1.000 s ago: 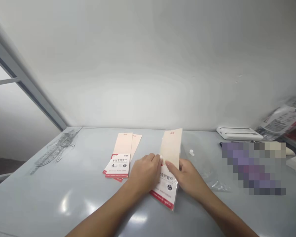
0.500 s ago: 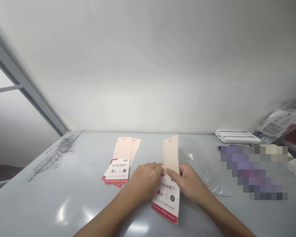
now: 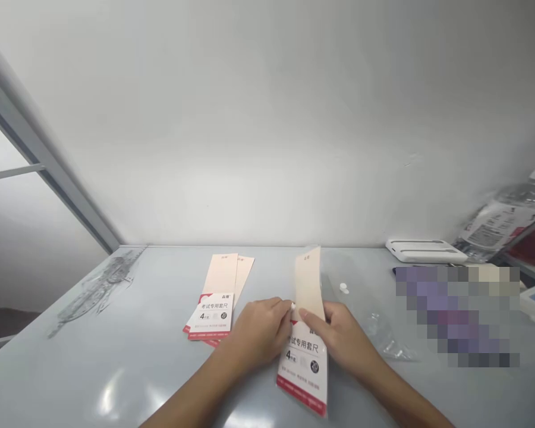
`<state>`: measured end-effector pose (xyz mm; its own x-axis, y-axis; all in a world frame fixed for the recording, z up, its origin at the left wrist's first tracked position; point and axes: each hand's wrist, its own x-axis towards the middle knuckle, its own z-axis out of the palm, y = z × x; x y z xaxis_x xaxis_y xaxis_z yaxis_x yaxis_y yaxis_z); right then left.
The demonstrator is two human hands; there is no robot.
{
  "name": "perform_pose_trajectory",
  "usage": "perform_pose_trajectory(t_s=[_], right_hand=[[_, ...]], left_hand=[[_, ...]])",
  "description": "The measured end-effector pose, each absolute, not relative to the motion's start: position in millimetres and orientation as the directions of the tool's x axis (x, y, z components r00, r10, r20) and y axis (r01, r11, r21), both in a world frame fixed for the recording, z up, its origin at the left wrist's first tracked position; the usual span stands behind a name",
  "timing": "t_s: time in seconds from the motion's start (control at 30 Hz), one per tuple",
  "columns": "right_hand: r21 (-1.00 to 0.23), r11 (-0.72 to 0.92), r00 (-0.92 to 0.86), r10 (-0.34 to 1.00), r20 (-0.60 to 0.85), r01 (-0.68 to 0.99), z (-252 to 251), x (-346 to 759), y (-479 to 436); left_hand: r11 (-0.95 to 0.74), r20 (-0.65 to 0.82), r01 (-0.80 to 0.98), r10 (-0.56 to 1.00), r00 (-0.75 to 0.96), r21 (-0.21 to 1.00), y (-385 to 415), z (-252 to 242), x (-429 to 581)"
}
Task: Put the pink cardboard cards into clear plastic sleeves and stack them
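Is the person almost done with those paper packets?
Partly, it seems. Looks done: a small stack of ruler-set packets lies left of the hands. In hand: the left hand and right hand grip another packet by its peach card. Left: the clear plastic bag sits untouched; whether more remains is unclear.

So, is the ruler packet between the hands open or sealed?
Cannot tell: the left hand and right hand cover the middle of the ruler packet, where any opening would show.

Packaged ruler sets [image 3: 209, 315] on table [image 3: 93, 380], plastic bag [image 3: 383, 339] to their right, flat device [image 3: 425, 251] behind it
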<state>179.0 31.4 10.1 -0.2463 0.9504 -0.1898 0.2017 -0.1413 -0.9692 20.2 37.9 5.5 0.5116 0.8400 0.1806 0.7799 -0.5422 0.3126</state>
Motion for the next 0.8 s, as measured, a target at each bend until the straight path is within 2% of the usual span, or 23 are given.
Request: perform_pose_trajectory(t_s=[0.17,0.43,0.8], right_hand=[[-0.969,-0.145,-0.248,0.949,-0.193,0.2,11.2,183.0,30.4],[-0.968,-0.14,-0.278,0.94,-0.195,0.206,13.0,183.5,29.7],[-0.975,-0.133,-0.273,0.945,-0.179,0.179,14.0,180.7,25.1]], left_hand=[[-0.582,0.204,0.728,0.811,0.548,0.362,39.5,7.7,17.2],[-0.602,0.179,0.742,0.797,0.576,0.293,38.9,6.2,16.0],[-0.539,0.241,0.742,0.842,0.482,0.399,38.7,3.4,21.6]])
